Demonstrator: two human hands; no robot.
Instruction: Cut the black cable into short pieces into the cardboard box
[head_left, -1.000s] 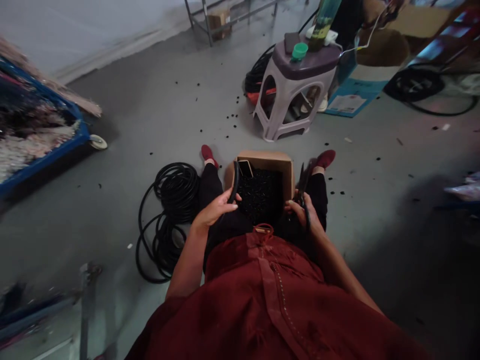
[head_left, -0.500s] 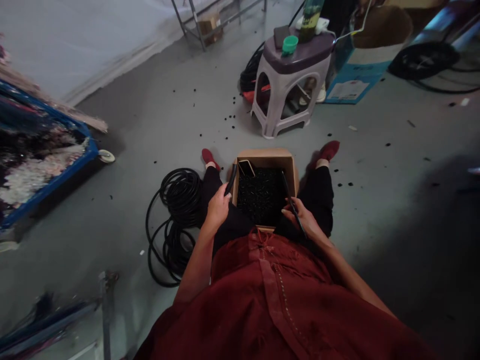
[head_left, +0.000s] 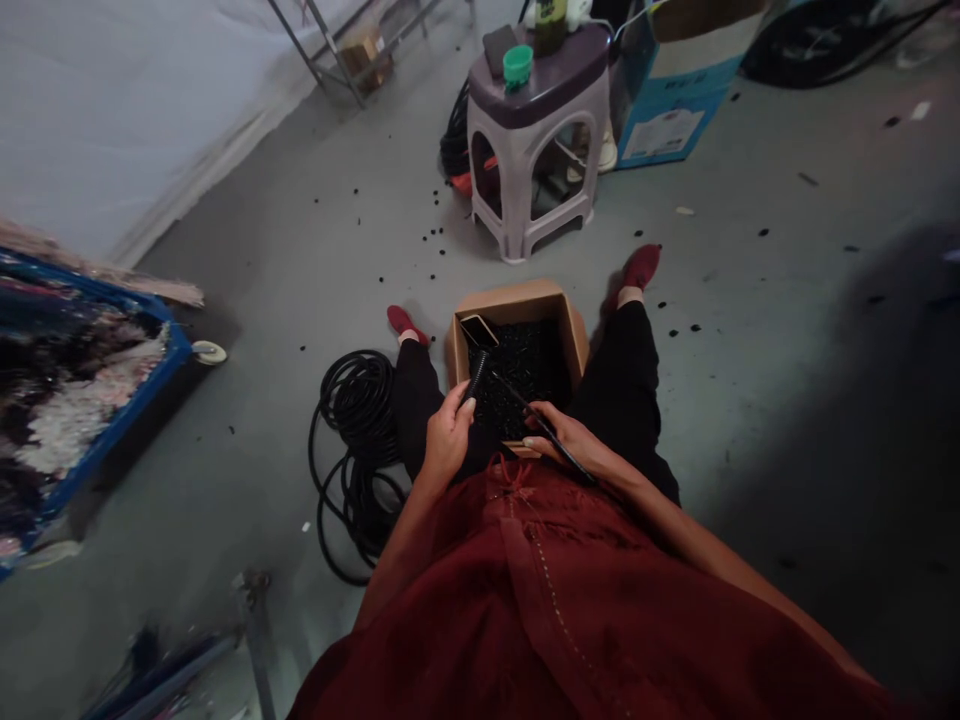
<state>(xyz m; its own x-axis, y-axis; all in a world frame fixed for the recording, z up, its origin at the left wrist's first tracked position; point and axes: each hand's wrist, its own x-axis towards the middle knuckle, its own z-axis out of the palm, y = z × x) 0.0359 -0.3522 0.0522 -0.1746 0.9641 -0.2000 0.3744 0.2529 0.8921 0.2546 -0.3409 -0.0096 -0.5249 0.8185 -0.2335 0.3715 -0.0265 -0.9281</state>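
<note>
A cardboard box (head_left: 517, 296) stands between the feet, with many small black pieces (head_left: 536, 350) in it. A dark flat object with a pale rim (head_left: 480, 331), phone-like, leans in its far left corner. My left hand (head_left: 448, 435) is closed around a black ribbed tube (head_left: 477, 376), which points up over the box. Over the near right part of the box, my right hand (head_left: 559, 432) grips a thin black rod (head_left: 564, 455), whose exact kind I cannot make out. Its far end comes close to the tube; whether they touch is unclear.
Coiled black hose (head_left: 358, 400) lies on the floor by the left leg. Ahead stands a plastic stool (head_left: 517, 150) with a green cup (head_left: 517, 66) and a bottle on it. A blue carton (head_left: 667, 120) is beside it. A blue-framed cart (head_left: 120, 425) is at left.
Both hands have moved nearer each other over the box. The tube and the rod, formerly well apart, now have their ends close together. The view has also shifted.
</note>
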